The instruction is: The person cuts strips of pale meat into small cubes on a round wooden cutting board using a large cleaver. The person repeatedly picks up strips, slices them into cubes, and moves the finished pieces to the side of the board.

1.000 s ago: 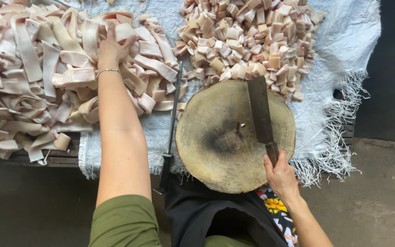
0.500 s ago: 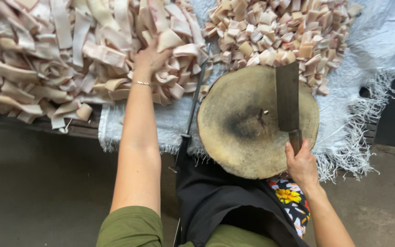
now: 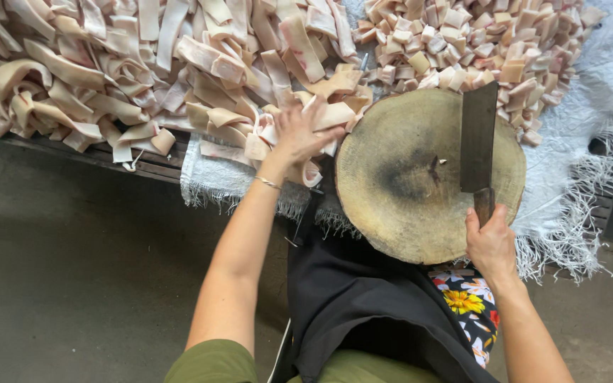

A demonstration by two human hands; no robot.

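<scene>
Pale, floppy pork-skin strips (image 3: 250, 106), heaped.

A rough meat-cutting workplace, likely a market stall or yard. Heaps of pale fatty strips (image 3: 143, 64) at upper left and diced pieces (image 3: 462, 42) at upper right lie on a woven sack sheet (image 3: 590, 142). A round wooden chopping block (image 3: 406, 177) with a cleaver (image 3: 478, 138) sits centre right above a bare concrete floor (image 3: 72, 284).

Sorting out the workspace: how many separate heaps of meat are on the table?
2. A heap of long strips at upper left under the left hand; a heap of small cubes at upper right, beyond the chopping block.
</scene>
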